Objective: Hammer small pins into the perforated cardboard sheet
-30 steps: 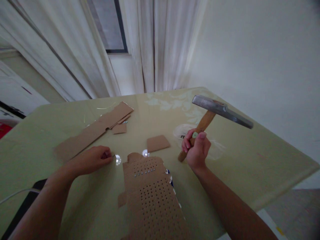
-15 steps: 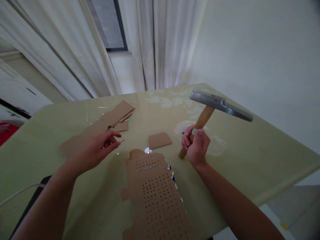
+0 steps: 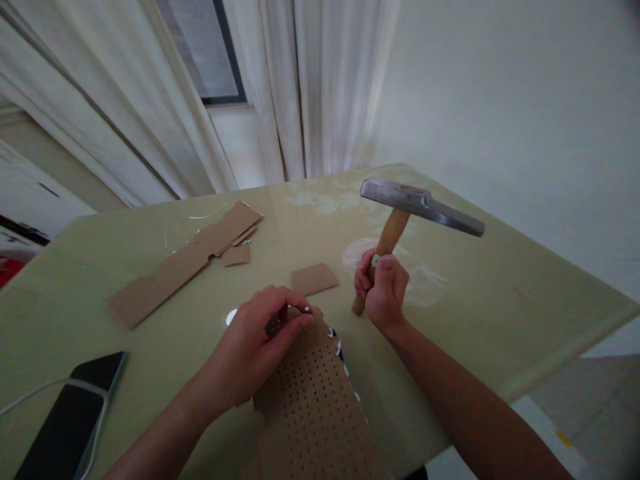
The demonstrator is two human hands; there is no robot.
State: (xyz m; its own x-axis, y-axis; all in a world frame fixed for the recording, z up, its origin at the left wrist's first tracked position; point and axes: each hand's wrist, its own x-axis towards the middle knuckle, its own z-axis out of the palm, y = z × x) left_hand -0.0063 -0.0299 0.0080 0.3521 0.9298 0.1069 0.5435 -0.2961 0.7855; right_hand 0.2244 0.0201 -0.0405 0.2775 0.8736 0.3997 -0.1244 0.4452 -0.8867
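while the right hand (image 3: 383, 291) grips a hammer (image 3: 400, 223), left hand (image 3: 260, 340) fingers pinched on perforated cardboard (image 3: 313, 407)

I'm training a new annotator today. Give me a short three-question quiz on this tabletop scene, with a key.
1. True or false: the right hand grips the hammer by its wooden handle, head raised.
2. What do the left hand fingers rest on?
A. the phone
B. the perforated cardboard
C. the small cardboard square
3. Fill in: the phone lies screen-up at the table's near ____ corner.

Key: 1 true. 2 B, the perforated cardboard; the small cardboard square lies apart. 3 left.
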